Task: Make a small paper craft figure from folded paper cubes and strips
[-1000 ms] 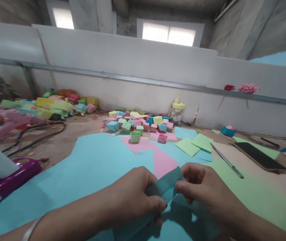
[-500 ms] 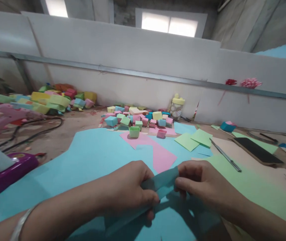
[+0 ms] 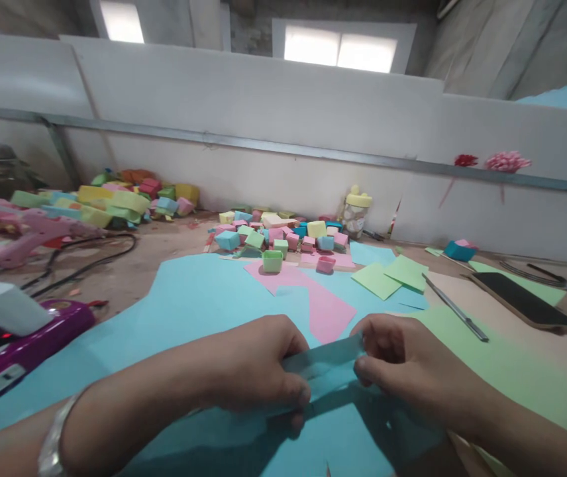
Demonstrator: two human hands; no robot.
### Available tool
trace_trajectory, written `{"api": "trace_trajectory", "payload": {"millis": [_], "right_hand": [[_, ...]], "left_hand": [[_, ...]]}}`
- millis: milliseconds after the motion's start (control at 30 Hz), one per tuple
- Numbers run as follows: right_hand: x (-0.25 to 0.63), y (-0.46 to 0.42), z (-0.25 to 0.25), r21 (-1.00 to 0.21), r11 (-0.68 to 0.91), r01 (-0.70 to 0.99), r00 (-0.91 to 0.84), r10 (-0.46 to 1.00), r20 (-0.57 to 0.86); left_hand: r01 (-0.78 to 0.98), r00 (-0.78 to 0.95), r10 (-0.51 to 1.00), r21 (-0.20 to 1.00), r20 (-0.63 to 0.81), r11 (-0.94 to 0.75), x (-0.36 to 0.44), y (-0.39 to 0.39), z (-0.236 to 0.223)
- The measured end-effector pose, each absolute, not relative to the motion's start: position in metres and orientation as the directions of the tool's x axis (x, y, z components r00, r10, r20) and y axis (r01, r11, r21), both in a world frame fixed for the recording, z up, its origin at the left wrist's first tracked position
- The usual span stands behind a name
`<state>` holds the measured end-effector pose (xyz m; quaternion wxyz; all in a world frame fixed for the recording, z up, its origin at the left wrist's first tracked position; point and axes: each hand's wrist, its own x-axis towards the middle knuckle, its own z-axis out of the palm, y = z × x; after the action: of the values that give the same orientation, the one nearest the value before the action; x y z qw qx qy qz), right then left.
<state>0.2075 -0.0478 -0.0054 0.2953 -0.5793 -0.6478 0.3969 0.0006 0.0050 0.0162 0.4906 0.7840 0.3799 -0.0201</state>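
Note:
A folded strip of blue paper is held between my two hands, just above the large blue sheet. My left hand pinches its left part between thumb and fingers, and hides much of that end. At the strip's right end, my right hand grips the edge with thumb and curled fingers. Beyond my hands lies a cut piece of pink paper. A small open green paper box and a small pink paper box stand at its far side.
Many small paper boxes are heaped by the wall, with a larger pile at left. A pink glue gun and purple power strip lie left. Green squares, a craft knife and a phone lie right.
My right hand has shifted slightly right along the strip, its fingers more curled at the end. The strip's lengthwise fold faces me more. The whole view has shifted a little.

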Motion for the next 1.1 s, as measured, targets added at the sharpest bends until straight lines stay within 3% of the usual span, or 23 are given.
{"api": "trace_trajectory", "payload": {"millis": [133, 267, 367, 467, 567, 633, 733, 867, 1033, 1100], "right_hand": [[0.208, -0.049, -0.008, -0.746, 0.053, 0.664, -0.113, 0.993, -0.03], [0.208, -0.052, -0.017, -0.573, 0.143, 0.807, -0.13, 0.989, 0.062], [0.208, -0.054, -0.027, -0.379, 0.241, 0.894, -0.213, 0.97, 0.113], [0.208, -0.055, -0.034, -0.201, 0.306, 0.931, -0.289, 0.951, 0.11], [0.207, -0.055, -0.036, -0.176, 0.314, 0.933, -0.301, 0.948, 0.1], [0.206, -0.054, -0.035, -0.195, 0.309, 0.931, -0.294, 0.95, 0.1], [0.205, -0.054, -0.032, -0.182, 0.308, 0.934, -0.296, 0.951, 0.091], [0.208, -0.057, -0.027, -0.007, 0.395, 0.919, -0.392, 0.914, 0.106], [0.208, -0.057, -0.028, 0.256, 0.623, 0.739, -0.669, 0.632, 0.391], [0.206, -0.056, -0.029, 0.3, 0.685, 0.664, -0.738, 0.534, 0.412]], "left_hand": [[0.637, 0.699, 0.619, 0.704, -0.357, -0.313, -0.002, 0.008, 0.021], [0.69, 0.669, 0.705, 0.55, -0.236, -0.471, -0.002, 0.01, 0.029], [0.754, 0.615, 0.766, 0.424, -0.186, -0.502, -0.001, 0.002, 0.025], [0.769, 0.603, 0.797, 0.293, -0.034, -0.568, -0.004, -0.015, 0.014], [0.778, 0.581, 0.802, 0.194, 0.14, -0.598, -0.01, -0.03, 0.002], [0.777, 0.578, 0.804, 0.204, 0.141, -0.595, -0.014, -0.035, -0.005], [0.762, 0.58, 0.812, 0.31, 0.061, -0.568, -0.016, -0.034, -0.012], [0.768, 0.552, 0.834, 0.386, 0.005, -0.511, -0.016, -0.028, -0.017], [0.771, 0.514, 0.858, 0.432, 0.011, -0.467, -0.015, -0.024, -0.019], [0.767, 0.513, 0.859, 0.45, -0.003, -0.457, -0.015, -0.022, -0.019]]}}
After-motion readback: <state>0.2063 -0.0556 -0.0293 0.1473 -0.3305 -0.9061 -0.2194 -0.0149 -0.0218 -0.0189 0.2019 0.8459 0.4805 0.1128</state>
